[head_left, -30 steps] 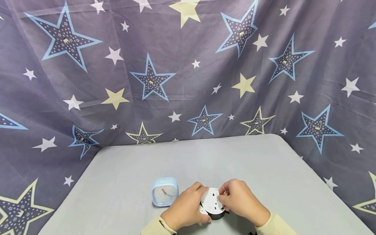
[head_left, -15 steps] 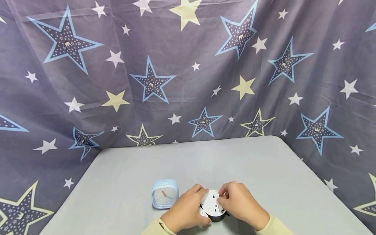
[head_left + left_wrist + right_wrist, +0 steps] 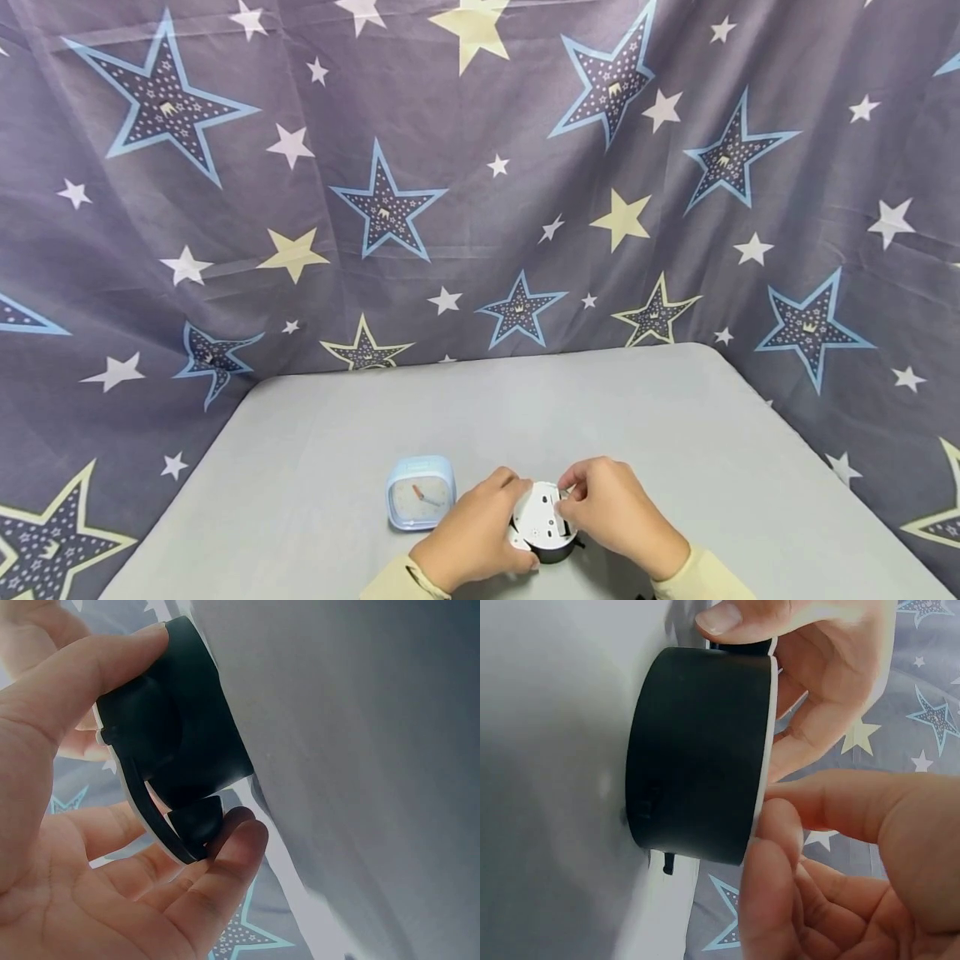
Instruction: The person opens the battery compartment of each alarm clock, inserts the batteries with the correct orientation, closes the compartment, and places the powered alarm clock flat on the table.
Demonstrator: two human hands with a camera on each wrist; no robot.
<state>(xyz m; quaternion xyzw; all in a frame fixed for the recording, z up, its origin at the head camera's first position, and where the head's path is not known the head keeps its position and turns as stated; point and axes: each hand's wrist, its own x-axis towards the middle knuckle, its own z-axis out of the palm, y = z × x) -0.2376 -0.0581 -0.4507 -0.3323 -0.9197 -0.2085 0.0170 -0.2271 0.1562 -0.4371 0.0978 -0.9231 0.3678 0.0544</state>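
Note:
A round clock (image 3: 537, 518) with a black body and a white back lies low over the table, back facing up. My left hand (image 3: 480, 523) grips its left side, thumb on the black wall and fingers around a small rounded black part, as the left wrist view shows. The right hand (image 3: 617, 515) bends its thumb and index finger at the white back's right edge, pinching the small white battery cover (image 3: 560, 525). Beside it a dark gap shows in the back. A short black peg (image 3: 668, 863) sticks out of the body. The clock's front is hidden.
A light blue square alarm clock (image 3: 422, 493) stands upright just left of the left hand. The grey table (image 3: 480, 417) reaches back to a purple-grey curtain (image 3: 480, 208) printed with stars, which also hangs along both sides.
At the right fingertips the white cover has shifted slightly and a dark gap in the back now shows more. The left hand and the blue alarm clock stay in place.

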